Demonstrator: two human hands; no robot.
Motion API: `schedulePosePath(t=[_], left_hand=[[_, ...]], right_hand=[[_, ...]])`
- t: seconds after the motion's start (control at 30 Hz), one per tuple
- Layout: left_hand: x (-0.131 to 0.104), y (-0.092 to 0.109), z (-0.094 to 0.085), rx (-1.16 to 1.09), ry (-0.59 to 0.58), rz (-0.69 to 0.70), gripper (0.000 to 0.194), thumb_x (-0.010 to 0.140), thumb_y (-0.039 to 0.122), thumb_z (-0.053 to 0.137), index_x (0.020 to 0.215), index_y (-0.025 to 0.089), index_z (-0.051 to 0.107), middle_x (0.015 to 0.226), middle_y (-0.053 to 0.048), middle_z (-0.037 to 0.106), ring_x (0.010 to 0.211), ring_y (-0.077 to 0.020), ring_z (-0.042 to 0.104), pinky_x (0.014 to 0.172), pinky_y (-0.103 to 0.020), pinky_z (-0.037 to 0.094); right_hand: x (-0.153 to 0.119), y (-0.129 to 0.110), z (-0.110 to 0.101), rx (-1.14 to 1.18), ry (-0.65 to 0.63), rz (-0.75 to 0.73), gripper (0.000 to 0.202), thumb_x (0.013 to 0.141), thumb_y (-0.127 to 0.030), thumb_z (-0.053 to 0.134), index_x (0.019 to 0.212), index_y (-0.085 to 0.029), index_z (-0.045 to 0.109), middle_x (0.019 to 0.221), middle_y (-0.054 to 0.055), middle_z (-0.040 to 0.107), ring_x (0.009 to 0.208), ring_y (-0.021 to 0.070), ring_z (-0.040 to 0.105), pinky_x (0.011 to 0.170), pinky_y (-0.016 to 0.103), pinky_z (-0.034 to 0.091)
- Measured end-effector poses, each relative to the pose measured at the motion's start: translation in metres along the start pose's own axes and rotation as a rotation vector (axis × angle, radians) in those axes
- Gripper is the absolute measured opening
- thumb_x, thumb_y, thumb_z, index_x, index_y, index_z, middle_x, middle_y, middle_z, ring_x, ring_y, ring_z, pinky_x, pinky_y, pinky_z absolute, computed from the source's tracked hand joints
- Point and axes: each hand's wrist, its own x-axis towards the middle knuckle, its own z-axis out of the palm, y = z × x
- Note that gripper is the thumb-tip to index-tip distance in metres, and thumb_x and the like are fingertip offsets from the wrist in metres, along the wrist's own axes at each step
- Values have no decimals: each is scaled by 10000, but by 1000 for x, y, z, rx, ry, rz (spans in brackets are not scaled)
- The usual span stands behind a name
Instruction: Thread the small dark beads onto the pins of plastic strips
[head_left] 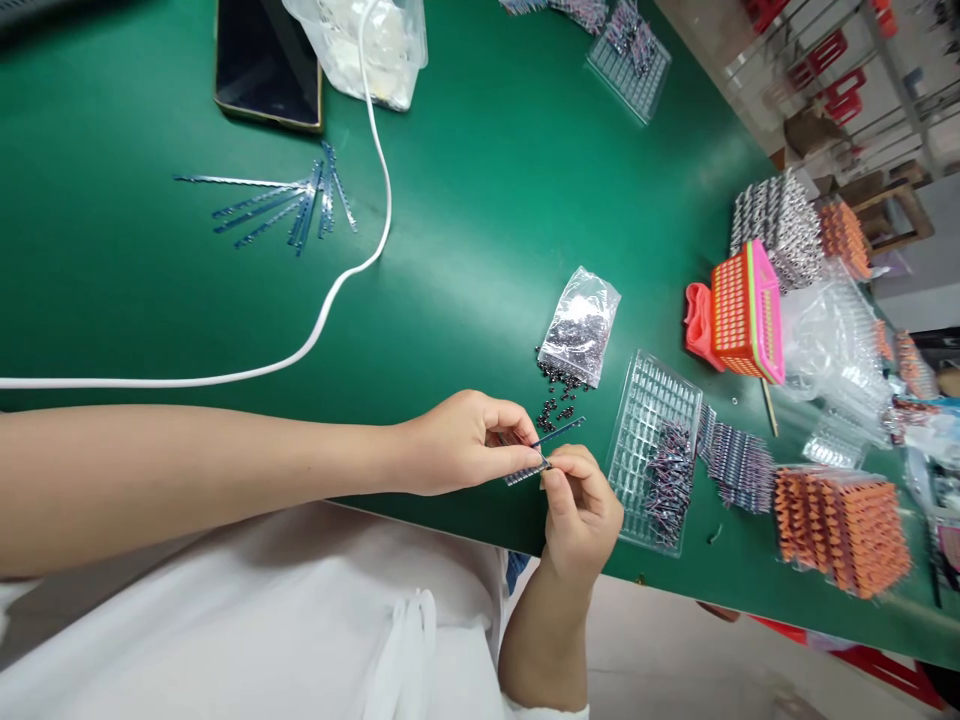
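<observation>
I judge I'm mid-threading: my left hand pinches a thin blue strip above the green table edge while my right hand pinches something tiny at its end, so next calls for a bead from the loose beads.

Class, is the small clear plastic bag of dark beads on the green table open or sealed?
Open: small dark beads lie spilled on the green table at the mouth of the small clear plastic bag.
</observation>
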Motion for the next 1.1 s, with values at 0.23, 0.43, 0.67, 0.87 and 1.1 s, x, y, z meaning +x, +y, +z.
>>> schedulePosePath(t=[0.23,0.43,0.67,0.87,1.1], left_hand=[[-1,1,0,-94,-28,-46,165,820,313,664,788,152,670,708,-7,700,671,-135,644,627,-226,496],[-1,1,0,-55,-25,-62,134,787,278,666,758,147,673,678,-9,700,642,-135,639,590,-215,477],[-2,3,0,7,-52,-88,143,783,275,641,728,145,665,645,-4,675,610,-130,604,552,-206,428],[-1,1,0,63,-57,-83,165,798,281,623,730,137,663,653,-12,664,611,-125,574,546,-208,397],[0,1,-2,127,-80,-58,176,800,277,616,726,131,677,649,-13,658,608,-123,555,532,-209,370]], right_hand=[[0,1,-7,90,-120,202,102,891,-289,641,864,-192,658,762,8,568,680,132,551,578,264,461],[-1,4,-8,120,-150,277,156,869,-337,661,834,-185,669,765,25,595,673,143,579,534,259,494],[0,6,-9,166,-184,302,149,854,-332,694,818,-190,666,745,15,604,633,138,589,528,266,508],[0,5,-9,175,-184,296,107,854,-302,710,825,-203,682,753,3,619,640,134,597,554,270,519],[0,8,-11,288,-209,354,44,821,-260,756,825,-223,733,749,3,651,673,137,619,558,252,526]])
